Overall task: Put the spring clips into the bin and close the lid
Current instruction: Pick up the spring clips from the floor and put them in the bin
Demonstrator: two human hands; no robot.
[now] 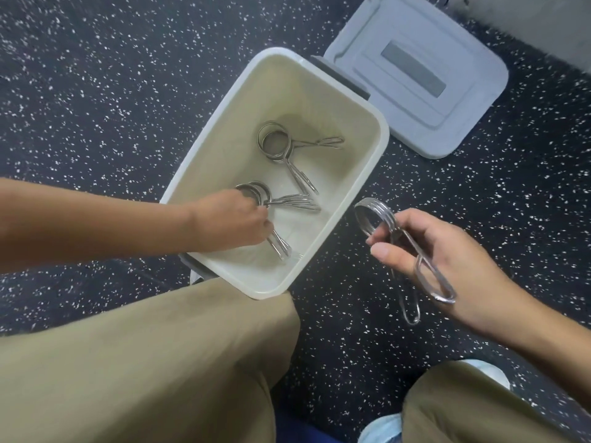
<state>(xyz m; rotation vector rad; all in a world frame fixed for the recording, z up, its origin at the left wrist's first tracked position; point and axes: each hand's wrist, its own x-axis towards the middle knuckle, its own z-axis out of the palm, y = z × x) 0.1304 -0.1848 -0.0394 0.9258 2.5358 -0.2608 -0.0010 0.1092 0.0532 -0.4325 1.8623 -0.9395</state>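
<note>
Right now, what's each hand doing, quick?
Left hand: inside the bin, closed on a spring clip.
Right hand: beside the bin, holding another spring clip.

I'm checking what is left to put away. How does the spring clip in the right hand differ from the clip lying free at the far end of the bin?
The held clip is outside the bin, above the floor; the far clip lies on the bin's bottom. The right hand grips the held clip; nothing touches the far clip. The held clip's handles point toward the person; the far clip's spread apart. Both are bare metal coils with two looped handles.
</note>
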